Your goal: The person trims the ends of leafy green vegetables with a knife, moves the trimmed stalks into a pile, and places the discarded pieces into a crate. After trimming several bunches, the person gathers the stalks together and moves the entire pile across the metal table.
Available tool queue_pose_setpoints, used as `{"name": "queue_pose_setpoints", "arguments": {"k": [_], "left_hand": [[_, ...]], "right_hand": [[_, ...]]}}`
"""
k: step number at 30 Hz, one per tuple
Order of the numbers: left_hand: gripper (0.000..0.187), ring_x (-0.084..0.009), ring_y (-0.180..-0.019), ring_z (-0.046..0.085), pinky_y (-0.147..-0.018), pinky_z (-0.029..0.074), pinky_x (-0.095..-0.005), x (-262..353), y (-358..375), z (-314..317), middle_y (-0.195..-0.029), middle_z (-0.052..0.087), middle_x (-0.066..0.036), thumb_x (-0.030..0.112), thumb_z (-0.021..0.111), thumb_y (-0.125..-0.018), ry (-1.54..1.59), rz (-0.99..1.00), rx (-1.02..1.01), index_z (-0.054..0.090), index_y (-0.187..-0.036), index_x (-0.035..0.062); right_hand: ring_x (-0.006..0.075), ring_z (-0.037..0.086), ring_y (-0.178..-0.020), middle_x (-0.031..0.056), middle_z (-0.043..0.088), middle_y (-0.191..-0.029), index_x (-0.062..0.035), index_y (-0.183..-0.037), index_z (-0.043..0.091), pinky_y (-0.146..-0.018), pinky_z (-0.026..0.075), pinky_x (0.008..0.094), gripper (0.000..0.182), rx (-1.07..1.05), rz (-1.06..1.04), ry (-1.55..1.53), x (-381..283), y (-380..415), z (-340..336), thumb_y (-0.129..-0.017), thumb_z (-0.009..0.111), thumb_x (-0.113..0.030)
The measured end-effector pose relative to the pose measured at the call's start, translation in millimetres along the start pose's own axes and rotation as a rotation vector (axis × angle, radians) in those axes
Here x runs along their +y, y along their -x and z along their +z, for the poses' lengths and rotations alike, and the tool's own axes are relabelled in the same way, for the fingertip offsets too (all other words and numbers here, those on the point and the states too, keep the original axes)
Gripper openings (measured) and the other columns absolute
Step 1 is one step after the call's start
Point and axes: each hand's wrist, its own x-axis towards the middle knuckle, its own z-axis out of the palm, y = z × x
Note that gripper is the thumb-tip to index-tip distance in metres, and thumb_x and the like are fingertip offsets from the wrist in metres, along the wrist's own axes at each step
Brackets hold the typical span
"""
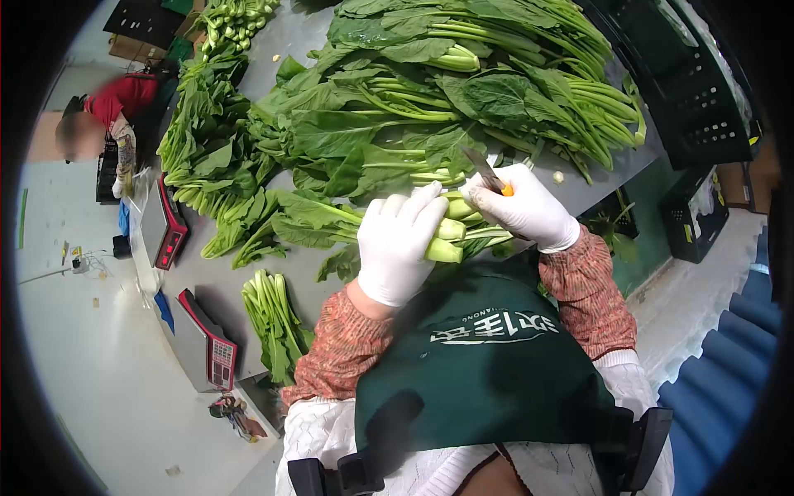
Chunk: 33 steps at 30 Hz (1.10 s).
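My left hand [399, 241], in a white glove, is wrapped round a bunch of leafy greens [318, 219]. The cut, pale green stem ends stick out to its right, and the leaves spread to the left. In a white glove too, my right hand [527, 205] grips a knife [488, 172] with an orange part at its handle. The blade points up and to the left, close above the stems. Thin stalks lie just under the right hand. A large pile of greens [496, 91] is beyond both hands.
More greens [207, 149] run along the table's left side, and a small bunch [271, 318] lies near my left sleeve. Two red-edged scales [217, 347] stand at the left. Black crates [691, 74] are at the right. A person in red [124, 97] is at the far left.
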Motion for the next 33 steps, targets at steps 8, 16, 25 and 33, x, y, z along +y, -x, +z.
{"name": "queue_pose_setpoints", "arguments": {"k": [8,16,25,33], "left_hand": [[0.04,-0.027,-0.083,0.059,-0.073,0.046,-0.0359,4,-9,5,-0.096,0.062,-0.006,0.006,0.077,-0.06,0.108,-0.187,0.047,0.067,-0.099,0.0117],[0.033,-0.0272,-0.078,0.059,-0.071,0.045,-0.036,-9,-7,5,-0.084,0.063,-0.006,0.005,0.076,-0.064,0.065,-0.231,0.104,0.066,-0.095,0.0117],[0.035,-0.0269,-0.077,0.058,-0.071,0.045,-0.0346,7,-13,-7,-0.085,0.065,-0.007,0.002,0.074,-0.063,0.097,-0.165,0.082,0.067,-0.097,0.0093],[0.024,-0.0138,-0.081,0.062,-0.073,0.049,-0.026,-25,0,-37,-0.092,0.069,-0.006,-0.004,0.075,-0.075,0.438,-0.459,0.179,0.069,-0.097,0.0012]], "right_hand": [[0.0006,0.04,-0.052,-0.0054,0.054,-0.064,-0.0022,-0.092,0.068,-0.047,0.03,0.02,0.031,0.04,-0.028,-0.037,7,-5,-1,-0.095,0.065,-0.033],[0.0275,0.07,-0.074,0.0139,0.071,-0.088,-0.0079,-0.116,0.065,-0.063,0.054,0.0351,0.029,0.576,-0.561,0.614,42,2,22,-0.087,0.065,-0.012],[0.0376,0.065,-0.074,0.0177,0.067,-0.081,-0.01,-0.116,0.062,-0.065,0.052,0.0445,0.035,0.56,-0.318,0.773,42,2,28,-0.081,0.062,-0.008],[0.0365,0.063,-0.065,0.0211,0.062,-0.069,-0.0022,-0.089,0.066,-0.06,0.048,0.0392,0.019,0.458,0.037,0.39,105,9,0,-0.089,0.063,-0.021]]}}
